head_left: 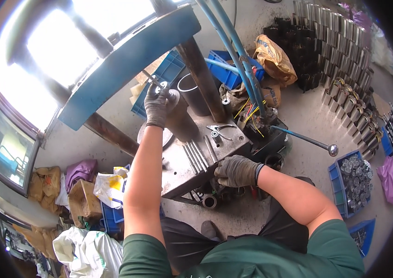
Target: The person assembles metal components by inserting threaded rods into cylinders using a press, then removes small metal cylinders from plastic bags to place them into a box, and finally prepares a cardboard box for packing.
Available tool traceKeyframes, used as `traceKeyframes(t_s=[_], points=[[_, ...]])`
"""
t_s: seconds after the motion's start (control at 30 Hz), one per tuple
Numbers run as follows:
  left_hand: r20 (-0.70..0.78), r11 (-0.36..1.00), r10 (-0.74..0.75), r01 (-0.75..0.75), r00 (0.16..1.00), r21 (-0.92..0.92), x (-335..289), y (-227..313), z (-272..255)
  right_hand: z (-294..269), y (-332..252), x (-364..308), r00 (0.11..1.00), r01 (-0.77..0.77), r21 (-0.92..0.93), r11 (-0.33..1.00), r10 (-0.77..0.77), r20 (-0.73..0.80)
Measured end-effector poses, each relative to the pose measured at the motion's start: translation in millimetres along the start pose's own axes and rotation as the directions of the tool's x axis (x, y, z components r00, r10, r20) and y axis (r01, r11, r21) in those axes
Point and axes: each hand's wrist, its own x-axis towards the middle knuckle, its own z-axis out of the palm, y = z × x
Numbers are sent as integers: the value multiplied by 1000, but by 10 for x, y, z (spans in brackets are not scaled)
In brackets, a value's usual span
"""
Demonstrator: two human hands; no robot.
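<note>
A worker in a green shirt (pixel 247 262) stands at a metal bench (pixel 171 183) under a blue press (pixel 136 65), the gloved left hand (pixel 156 105) closed around a slim metal shaft (pixel 147 75) at the top of an upright grey cylinder (pixel 182 123). The gloved right hand (pixel 238 171) curls at the bench's near edge, just beside a row of metal rods (pixel 195 156); from where I stand, I cannot tell whether it grasps anything. Well to the right of that hand, a blue crate (pixel 337 190) is heaped with round metal discs, while a blue bin (pixel 368 231) nearer the worker's body holds small metal parts. Beyond the left hand, a dark open pipe (pixel 196 97) stands upright, and a blue tray (pixel 171 69) sits partly screened by the press, its contents hard to make out. To the left of the left forearm, a white sack (pixel 94 252) disappears partly behind the sleeve, its load unseen. The glove hides the gripped length of the shaft.
</note>
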Motion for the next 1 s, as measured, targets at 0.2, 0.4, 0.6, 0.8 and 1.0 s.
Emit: traceKeyframes(t_s=[0.2,0.4,0.6,0.8,1.0], points=[[31,992,-33,37,999,-122,-61,-14,50,-57,-22,-84,1000,-15,-34,999,15,7],[25,990,-63,65,998,-124,-27,-52,92,-468,-186,-429,993,-67,81,994,75,-93],[52,1000,-29,28,998,10,1,-83,-75,-1422,-592,-1128,948,-102,-350,931,-16,-319],[-11,992,-114,114,993,-52,9,-40,85,-1931,-227,-1770,856,-453,-471,757,518,9],[-40,989,-141,139,989,-52,12,-43,66,-1679,-310,-1874,783,-541,-351,765,610,123]])
